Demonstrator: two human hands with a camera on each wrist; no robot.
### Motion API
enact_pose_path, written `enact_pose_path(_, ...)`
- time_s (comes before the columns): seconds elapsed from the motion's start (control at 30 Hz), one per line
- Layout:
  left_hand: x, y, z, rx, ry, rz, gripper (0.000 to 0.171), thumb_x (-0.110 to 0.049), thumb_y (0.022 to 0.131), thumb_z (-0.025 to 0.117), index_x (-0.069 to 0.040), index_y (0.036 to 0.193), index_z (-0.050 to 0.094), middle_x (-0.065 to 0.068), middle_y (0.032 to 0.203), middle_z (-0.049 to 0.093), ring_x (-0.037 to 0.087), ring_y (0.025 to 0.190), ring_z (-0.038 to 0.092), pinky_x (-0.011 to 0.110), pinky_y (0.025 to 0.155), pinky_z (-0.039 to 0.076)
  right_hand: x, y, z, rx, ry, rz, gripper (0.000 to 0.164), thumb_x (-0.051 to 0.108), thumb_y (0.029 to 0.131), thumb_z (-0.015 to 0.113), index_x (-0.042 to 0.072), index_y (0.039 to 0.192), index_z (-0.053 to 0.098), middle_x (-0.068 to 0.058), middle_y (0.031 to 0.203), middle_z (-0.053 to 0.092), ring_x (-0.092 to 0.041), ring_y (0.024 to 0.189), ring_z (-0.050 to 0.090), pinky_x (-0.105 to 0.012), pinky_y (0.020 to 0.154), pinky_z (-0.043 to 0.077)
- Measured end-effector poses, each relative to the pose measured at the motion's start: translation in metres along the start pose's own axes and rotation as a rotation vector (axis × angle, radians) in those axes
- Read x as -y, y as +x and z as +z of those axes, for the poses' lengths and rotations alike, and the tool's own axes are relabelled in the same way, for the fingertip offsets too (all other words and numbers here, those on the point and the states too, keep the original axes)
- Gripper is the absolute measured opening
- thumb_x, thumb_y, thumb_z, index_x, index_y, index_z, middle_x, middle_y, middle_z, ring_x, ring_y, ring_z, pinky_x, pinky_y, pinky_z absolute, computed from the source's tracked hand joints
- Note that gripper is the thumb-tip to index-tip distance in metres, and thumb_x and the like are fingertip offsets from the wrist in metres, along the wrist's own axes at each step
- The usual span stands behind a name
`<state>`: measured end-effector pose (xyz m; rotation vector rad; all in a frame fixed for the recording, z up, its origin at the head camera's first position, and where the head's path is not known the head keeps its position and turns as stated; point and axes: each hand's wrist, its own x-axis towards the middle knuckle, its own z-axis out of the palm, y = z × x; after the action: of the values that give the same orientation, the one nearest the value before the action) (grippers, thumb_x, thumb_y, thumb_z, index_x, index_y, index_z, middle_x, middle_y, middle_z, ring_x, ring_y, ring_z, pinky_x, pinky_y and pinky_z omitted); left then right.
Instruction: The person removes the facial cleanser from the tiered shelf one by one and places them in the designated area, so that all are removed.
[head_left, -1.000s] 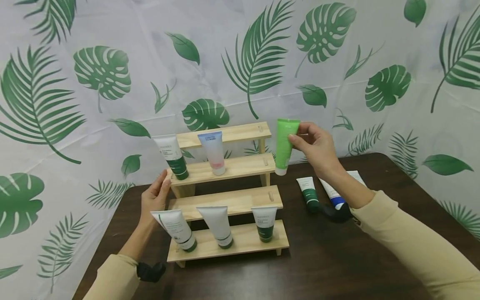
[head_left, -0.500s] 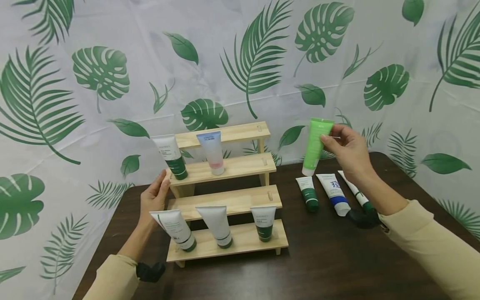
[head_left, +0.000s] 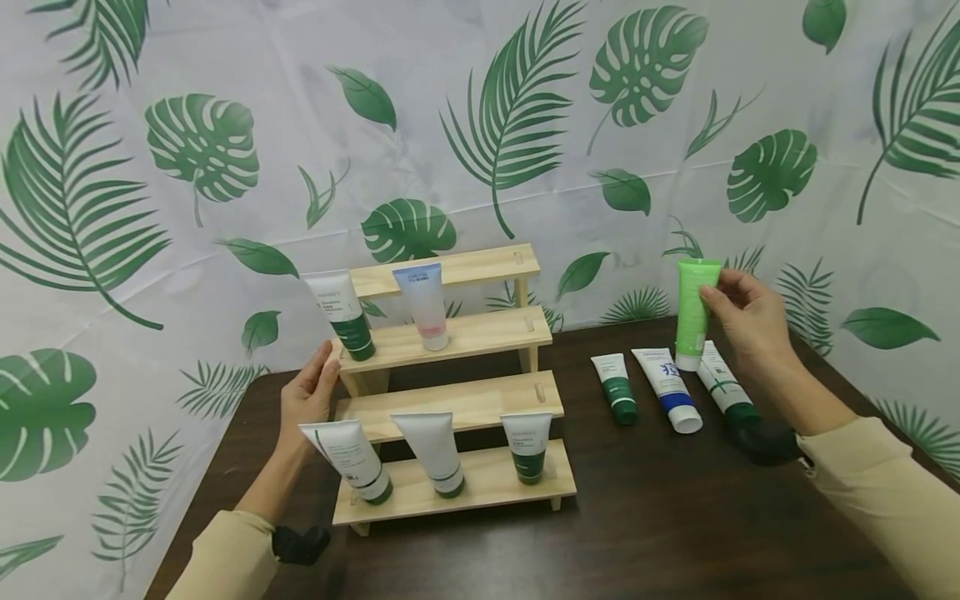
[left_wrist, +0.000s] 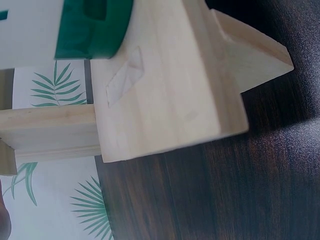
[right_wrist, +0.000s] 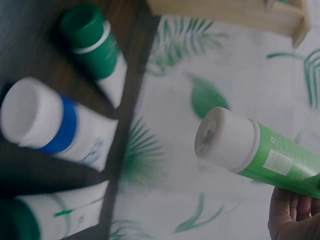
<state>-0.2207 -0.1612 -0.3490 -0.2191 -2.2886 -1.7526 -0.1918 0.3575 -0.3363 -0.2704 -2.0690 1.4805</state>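
My right hand [head_left: 756,325] pinches a bright green squeeze tube [head_left: 693,308] near its top, white cap down. In the head view the tube overlaps a white tube with a green cap [head_left: 723,385] lying on the table. The right wrist view shows its white cap [right_wrist: 227,140] up close, with fingertips [right_wrist: 290,207] below the tube. On the left, my left hand [head_left: 306,396] grips the end of a tiered wooden display stand [head_left: 450,400] at its second shelf from the top. A white-and-green tube [head_left: 345,312] stands just above those fingers, beside a blue-and-pink tube [head_left: 425,304].
The stand's bottom shelf holds a white tube with green stripe [head_left: 348,458], a plain white tube [head_left: 433,450] and a small white-and-green tube [head_left: 528,446]. On the dark table [head_left: 637,517] lie a small green-capped tube [head_left: 617,387] and a white-and-blue tube [head_left: 667,387]. A leaf-print cloth [head_left: 525,125] hangs behind.
My right hand has carried the green tube rightward, away from the stand's upper shelves, and lowered it slightly over the tubes on the table. My left hand has stayed at the stand.
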Motion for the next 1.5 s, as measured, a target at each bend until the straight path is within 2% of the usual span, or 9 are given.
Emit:
enact_pose_path(0.17, -0.003, -0.001, 0.000, 0.005, 0.013, -0.007, 0.047, -0.014, 0.099, 0.048, 0.002, 0.141, 0.037, 0.012, 0.148, 0.036, 0.027, 0.136, 0.034, 0.013, 0.103, 0.036, -0.059, 0.025, -0.019, -0.070, 0.043, 0.046, 0.038, 0.024, 0.088, 0.067, 0.007, 0.121, 0.062, 0.008, 0.098, 0.055, -0.005, 0.086, 0.049, -0.010, 0.064, 0.044)
enact_pose_path(0.23, -0.002, -0.001, 0.000, 0.005, 0.012, -0.013, 0.047, -0.015, 0.099, 0.048, 0.001, 0.142, 0.037, 0.012, 0.148, 0.036, 0.026, 0.137, 0.034, 0.013, 0.103, 0.036, -0.069, 0.029, -0.025, -0.073, 0.021, 0.056, 0.039, 0.025, 0.088, 0.067, 0.006, 0.121, 0.061, 0.006, 0.097, 0.055, -0.005, 0.084, 0.048, -0.012, 0.063, 0.044)
enact_pose_path(0.4, 0.008, 0.003, -0.001, -0.003, 0.004, -0.033, 0.047, -0.018, 0.099, 0.049, -0.003, 0.143, 0.038, 0.007, 0.148, 0.037, 0.023, 0.137, 0.035, 0.010, 0.101, 0.036, -0.057, 0.021, -0.036, -0.022, -0.234, 0.105, 0.052, 0.030, 0.097, 0.051, -0.003, 0.136, 0.046, 0.007, 0.100, 0.049, 0.000, 0.082, 0.044, -0.009, 0.062, 0.044)
enact_pose_path(0.63, 0.027, 0.012, -0.002, -0.009, 0.008, -0.029, 0.048, -0.020, 0.099, 0.048, -0.005, 0.143, 0.037, 0.005, 0.149, 0.036, 0.022, 0.136, 0.035, 0.009, 0.100, 0.037, -0.068, 0.020, -0.055, -0.024, -0.290, 0.170, 0.055, 0.032, 0.096, 0.052, -0.006, 0.134, 0.046, -0.007, 0.101, 0.054, 0.002, 0.073, 0.044, -0.012, 0.053, 0.042)
enact_pose_path(0.93, 0.030, 0.013, -0.001, -0.020, 0.002, -0.015, 0.049, -0.021, 0.099, 0.048, -0.004, 0.143, 0.037, 0.004, 0.148, 0.037, 0.022, 0.137, 0.035, 0.009, 0.101, 0.036, -0.083, 0.023, -0.068, 0.056, -0.470, 0.213, 0.052, 0.024, 0.098, 0.045, -0.013, 0.135, 0.039, -0.030, 0.117, 0.051, 0.006, 0.064, 0.041, -0.013, 0.048, 0.043)
enact_pose_path(1.03, 0.032, 0.013, -0.001, -0.020, 0.012, -0.016, 0.049, -0.022, 0.099, 0.048, -0.005, 0.143, 0.037, 0.002, 0.148, 0.038, 0.021, 0.136, 0.036, 0.009, 0.101, 0.036, -0.090, 0.025, -0.068, 0.045, -0.479, 0.243, 0.050, 0.021, 0.097, 0.047, -0.015, 0.132, 0.043, -0.025, 0.107, 0.057, 0.002, 0.063, 0.044, -0.020, 0.048, 0.046)
enact_pose_path(1.2, 0.031, 0.012, -0.002, -0.014, 0.021, -0.010, 0.047, -0.022, 0.099, 0.048, -0.007, 0.143, 0.038, 0.003, 0.148, 0.037, 0.020, 0.137, 0.035, 0.009, 0.101, 0.036, -0.101, 0.030, -0.065, 0.057, -0.493, 0.302, 0.049, 0.019, 0.097, 0.045, -0.016, 0.132, 0.041, -0.026, 0.110, 0.057, -0.012, 0.073, 0.050, -0.022, 0.049, 0.045)
enact_pose_path(1.27, 0.029, 0.011, -0.002, -0.013, 0.014, -0.004, 0.047, -0.020, 0.099, 0.048, -0.005, 0.143, 0.038, 0.005, 0.149, 0.037, 0.021, 0.137, 0.034, 0.008, 0.100, 0.036, -0.105, 0.030, -0.065, 0.104, -0.512, 0.299, 0.050, 0.019, 0.098, 0.043, -0.018, 0.132, 0.038, -0.035, 0.123, 0.048, -0.017, 0.076, 0.050, -0.018, 0.049, 0.042)
enact_pose_path(1.5, 0.016, 0.008, -0.002, -0.003, 0.007, -0.010, 0.048, -0.018, 0.099, 0.048, -0.001, 0.143, 0.037, 0.008, 0.148, 0.037, 0.024, 0.136, 0.036, 0.009, 0.098, 0.038, -0.114, 0.030, -0.067, 0.178, -0.571, 0.269, 0.051, 0.020, 0.098, 0.043, -0.021, 0.129, 0.040, -0.039, 0.123, 0.046, -0.036, 0.090, 0.053, -0.023, 0.054, 0.045)
